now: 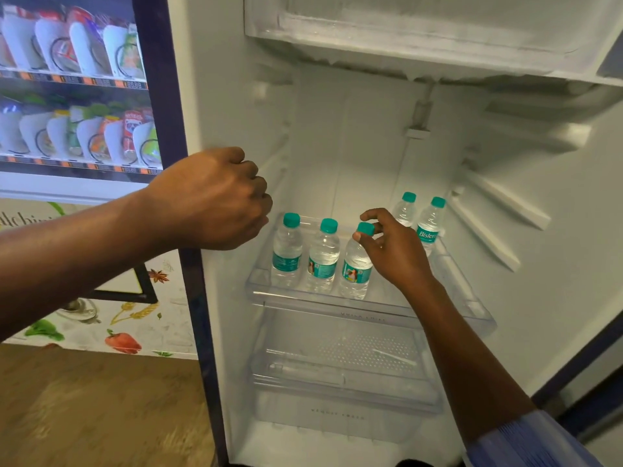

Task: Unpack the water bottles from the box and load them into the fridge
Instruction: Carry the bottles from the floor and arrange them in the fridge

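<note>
Five clear plastic water bottles with teal caps stand upright on the transparent plastic shelf (472,299) of the white fridge (556,237). The right hand (394,252) reaches in, thumb and fingertips pinching the teal cap (365,228) of the front-row bottle (355,269), which sits directly beneath the hand, long axis vertical, cap up. Two bottles (287,254) (323,256) stand just to its left, and two more (404,210) (431,227) stand behind the hand. The left hand (209,197) hangs by the left wall, fingers curled into a fist, with nothing visible in it.

Clear bottles (323,256) wear teal caps (329,225) and teal labels (322,268).
</note>
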Motion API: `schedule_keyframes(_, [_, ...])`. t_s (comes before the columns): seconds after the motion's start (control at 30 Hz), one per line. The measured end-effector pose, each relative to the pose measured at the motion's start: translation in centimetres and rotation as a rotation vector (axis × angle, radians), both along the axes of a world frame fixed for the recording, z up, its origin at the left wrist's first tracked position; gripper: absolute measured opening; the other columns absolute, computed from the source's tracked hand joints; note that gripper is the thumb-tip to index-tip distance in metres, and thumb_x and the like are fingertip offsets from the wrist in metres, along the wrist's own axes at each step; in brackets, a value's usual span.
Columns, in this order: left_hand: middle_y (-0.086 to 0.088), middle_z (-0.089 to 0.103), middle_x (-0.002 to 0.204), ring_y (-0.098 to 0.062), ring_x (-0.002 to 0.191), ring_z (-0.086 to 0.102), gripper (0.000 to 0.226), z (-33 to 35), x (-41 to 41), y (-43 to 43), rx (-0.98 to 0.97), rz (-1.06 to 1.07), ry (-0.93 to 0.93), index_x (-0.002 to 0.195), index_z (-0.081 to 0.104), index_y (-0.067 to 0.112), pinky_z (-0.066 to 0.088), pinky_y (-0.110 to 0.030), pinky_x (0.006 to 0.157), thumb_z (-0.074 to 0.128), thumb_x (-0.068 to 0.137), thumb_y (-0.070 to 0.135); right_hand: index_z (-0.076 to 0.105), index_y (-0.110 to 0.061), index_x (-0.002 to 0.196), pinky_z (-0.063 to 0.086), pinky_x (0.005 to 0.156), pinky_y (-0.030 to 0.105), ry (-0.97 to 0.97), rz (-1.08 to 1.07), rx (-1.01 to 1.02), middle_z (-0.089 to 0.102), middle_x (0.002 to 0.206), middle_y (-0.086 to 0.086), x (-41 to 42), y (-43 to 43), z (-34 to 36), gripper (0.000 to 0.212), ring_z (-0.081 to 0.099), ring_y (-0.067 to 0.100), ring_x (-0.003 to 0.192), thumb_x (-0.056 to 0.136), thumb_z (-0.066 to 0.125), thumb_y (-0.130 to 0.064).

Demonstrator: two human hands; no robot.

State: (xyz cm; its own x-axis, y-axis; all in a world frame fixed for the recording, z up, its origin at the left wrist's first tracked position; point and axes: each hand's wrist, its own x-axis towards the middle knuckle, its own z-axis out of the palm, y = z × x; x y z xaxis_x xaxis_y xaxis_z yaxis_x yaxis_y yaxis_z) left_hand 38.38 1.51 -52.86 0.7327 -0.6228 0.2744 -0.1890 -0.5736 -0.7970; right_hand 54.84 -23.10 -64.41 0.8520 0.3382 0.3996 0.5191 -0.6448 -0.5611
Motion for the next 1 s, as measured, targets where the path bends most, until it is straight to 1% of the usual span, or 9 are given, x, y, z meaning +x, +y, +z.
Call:
schedule_keyframes(0.17, [-0.010,0.054,0.060,-0.024,0.052,0.047,0.041,-0.1,0.1,0.2,-0.013,-0.001,-0.003,0.069,0.059,0.004,0.043,-0.034,0.060,0.045,0.098,0.029,0.058,-0.030,0.122,0.053,0.085,0.028,0.178,0.070,-0.005,0.061,0.116,-0.011,0.6,-0.5,1.0,0.039,0.060,0.010,0.101,0.091,0.062,-0.052])
schedule_keyframes(0.23, [-0.010,0.053,0.059,-0.025,0.052,0.048,0.040,0.0,0.1,0.2,-0.016,0.000,0.001,0.068,0.058,0.004,0.045,-0.035,0.060,0.046,0.097,0.029,0.063,-0.029,0.111,0.055,0.090,0.035,0.265,0.106,0.138,0.066,0.110,-0.011,2.1,-0.7,1.5,0.044,0.062,0.011,0.101,0.086,0.059,-0.065])
schedule_keyframes(0.3, [-0.010,0.053,0.059,-0.025,0.052,0.048,0.040,-0.1,0.1,0.2,-0.013,-0.001,0.003,0.068,0.059,0.004,0.045,-0.035,0.060,0.047,0.096,0.029,0.066,-0.024,0.107,0.053,0.091,0.036,0.189,0.011,0.252,0.069,0.108,-0.005,4.9,-1.2,2.0,0.049,0.064,0.014,0.099,0.085,0.058,-0.067])
schedule_keyframes(0.37, [-0.011,0.053,0.059,-0.025,0.052,0.047,0.039,0.0,0.1,0.2,-0.015,-0.002,0.008,0.068,0.059,0.004,0.045,-0.035,0.060,0.048,0.096,0.028,0.064,-0.019,0.116,0.048,0.090,0.032,0.022,-0.163,0.171,0.066,0.119,0.003,8.5,-1.9,2.4,0.046,0.062,0.020,0.107,0.089,0.062,-0.055])
schedule_keyframes(0.47, [-0.011,0.053,0.059,-0.026,0.051,0.048,0.038,0.1,0.1,0.1,-0.031,-0.011,0.006,0.068,0.059,0.003,0.045,-0.034,0.060,0.051,0.094,0.029,0.051,-0.020,0.137,0.043,0.100,0.043,-0.002,-0.335,-0.092,0.052,0.139,0.013,13.6,-3.6,2.7,0.056,0.049,0.034,0.126,0.091,0.063,-0.049])
schedule_keyframes(0.63, [-0.011,0.053,0.060,-0.027,0.052,0.050,0.040,-0.1,0.0,0.3,-0.044,-0.010,0.004,0.069,0.059,0.004,0.046,-0.035,0.061,0.046,0.097,0.030,0.036,-0.031,0.148,0.035,0.108,0.055,0.077,-0.218,-0.369,0.045,0.147,0.016,17.9,-4.4,2.2,0.071,0.041,0.041,0.133,0.089,0.048,-0.069])
schedule_keyframes(0.73, [-0.012,0.053,0.059,-0.028,0.051,0.049,0.036,0.0,-0.1,0.1,-0.057,-0.012,0.002,0.068,0.058,0.003,0.047,-0.035,0.059,0.053,0.093,0.028,0.044,-0.031,0.143,0.038,0.106,0.052,0.054,-0.210,-0.483,0.050,0.141,0.015,18.7,-3.8,1.8,0.064,0.045,0.038,0.128,0.092,0.040,-0.069])
schedule_keyframes(0.83, [-0.012,0.051,0.058,-0.028,0.050,0.049,0.035,0.1,-0.2,-0.1,-0.057,-0.008,-0.007,0.067,0.057,0.003,0.046,-0.036,0.058,0.055,0.092,0.027,0.054,-0.021,0.129,0.041,0.094,0.044,-0.129,-0.278,-0.590,0.062,0.123,0.013,18.6,-3.5,1.0,0.054,0.055,0.033,0.111,0.097,0.036,-0.061])
schedule_keyframes(1.0, [-0.012,0.051,0.058,-0.029,0.050,0.048,0.034,0.1,-0.2,-0.2,-0.046,-0.005,-0.011,0.067,0.056,0.003,0.047,-0.037,0.057,0.056,0.092,0.026,0.061,-0.015,0.113,0.048,0.076,0.036,-0.261,-0.311,-0.532,0.068,0.105,0.008,18.0,-3.6,0.3,0.057,0.059,0.026,0.095,0.095,0.038,-0.065])
